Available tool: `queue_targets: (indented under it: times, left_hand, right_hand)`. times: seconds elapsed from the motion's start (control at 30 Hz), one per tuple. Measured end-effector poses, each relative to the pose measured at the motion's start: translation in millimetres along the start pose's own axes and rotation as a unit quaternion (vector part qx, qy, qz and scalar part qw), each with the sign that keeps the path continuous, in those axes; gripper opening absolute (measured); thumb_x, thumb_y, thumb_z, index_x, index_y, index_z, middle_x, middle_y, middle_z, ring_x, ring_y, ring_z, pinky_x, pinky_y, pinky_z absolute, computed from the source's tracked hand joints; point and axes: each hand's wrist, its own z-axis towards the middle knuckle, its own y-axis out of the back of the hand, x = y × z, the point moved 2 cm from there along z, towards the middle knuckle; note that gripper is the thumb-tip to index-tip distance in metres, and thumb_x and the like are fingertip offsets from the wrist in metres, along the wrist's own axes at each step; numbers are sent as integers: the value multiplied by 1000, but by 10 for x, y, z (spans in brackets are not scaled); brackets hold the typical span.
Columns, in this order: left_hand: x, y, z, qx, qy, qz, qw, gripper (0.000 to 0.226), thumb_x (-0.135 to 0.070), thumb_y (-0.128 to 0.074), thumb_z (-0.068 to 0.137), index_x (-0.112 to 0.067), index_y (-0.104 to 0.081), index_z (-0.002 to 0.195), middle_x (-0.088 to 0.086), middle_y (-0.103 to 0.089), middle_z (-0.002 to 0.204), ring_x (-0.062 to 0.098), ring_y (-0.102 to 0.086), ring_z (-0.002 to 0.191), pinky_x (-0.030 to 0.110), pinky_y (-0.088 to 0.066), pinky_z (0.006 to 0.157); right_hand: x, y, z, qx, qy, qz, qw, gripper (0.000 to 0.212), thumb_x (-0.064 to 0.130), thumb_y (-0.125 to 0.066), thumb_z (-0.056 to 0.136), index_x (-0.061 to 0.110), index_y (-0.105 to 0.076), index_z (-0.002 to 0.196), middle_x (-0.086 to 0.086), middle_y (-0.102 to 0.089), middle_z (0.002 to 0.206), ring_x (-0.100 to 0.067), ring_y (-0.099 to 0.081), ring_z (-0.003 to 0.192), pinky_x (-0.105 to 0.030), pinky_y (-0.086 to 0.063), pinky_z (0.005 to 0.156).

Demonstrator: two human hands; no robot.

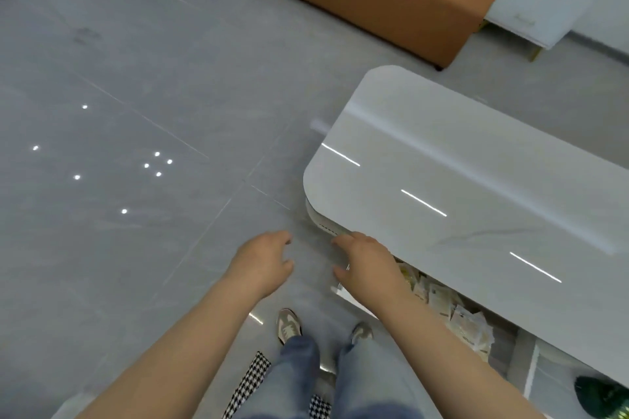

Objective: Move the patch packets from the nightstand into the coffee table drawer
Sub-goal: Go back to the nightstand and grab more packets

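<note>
Inspection at the coffee table (476, 180). I find the drawer (343, 296) pulled out from under the near edge of the surface, with patch packets (442, 303) lying loose inside.

The row of packets runs along the drawer's long axis, down and to the right from the right grip (367, 265), partly under that forearm.

The right grip hovers at the drawer's left end, just beside the nearest packets. Its fingers are loosely spread and nothing shows in it. I cannot tell whether it touches the drawer front.

The left grip (263, 262) hangs over the floor (136, 248), well clear of the drawer, relaxed and holding nothing.

My judgement: the right is much the nearer hand, and any push to close the drawer falls to it.
</note>
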Motion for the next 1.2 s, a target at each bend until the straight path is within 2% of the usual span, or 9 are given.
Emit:
queue_targets:
  times: [0.23, 0.5, 0.8, 1.2]
  left_hand:
    - [298, 592, 78, -57, 9, -50, 997, 44, -28, -54, 91, -19, -46, 133, 0, -54, 131, 15, -51, 119, 24, -39, 93]
    - [371, 1481, 637, -119, 25, -59, 991, 43, -28, -54, 91, -19, -47, 132, -1, -54, 132, 16, -51, 119, 24, -39, 94]
    - [336, 2365, 1334, -150, 31, -63, 986, 43, -29, -54, 92, -20, -46, 132, -2, -53, 133, 16, -51, 119, 24, -40, 95]
    - [722, 3516, 2413, -153, -29, -38, 987, 44, -29, -53, 92, -20, -45, 134, -2, -53, 133, 15, -51, 119, 23, -40, 95]
  right_hand:
    - [540, 376, 479, -19, 37, -1, 999, 45, 26, -54, 89, 21, -48, 134, -2, -56, 124, -22, -52, 111, -28, -40, 89]
    - [802, 974, 1324, -43, 68, 2, 997, 44, 27, -55, 90, 23, -49, 133, 1, -56, 127, -19, -53, 113, -25, -40, 91]
    - [923, 1698, 2227, -58, 69, 1, 996, 44, 28, -56, 90, 25, -49, 134, 3, -54, 132, -14, -51, 119, -22, -38, 93]
    - [1405, 2277, 3452, -95, 10, 43, 994, 44, 29, -58, 91, 25, -49, 133, 2, -55, 128, -15, -52, 116, -24, -41, 91]
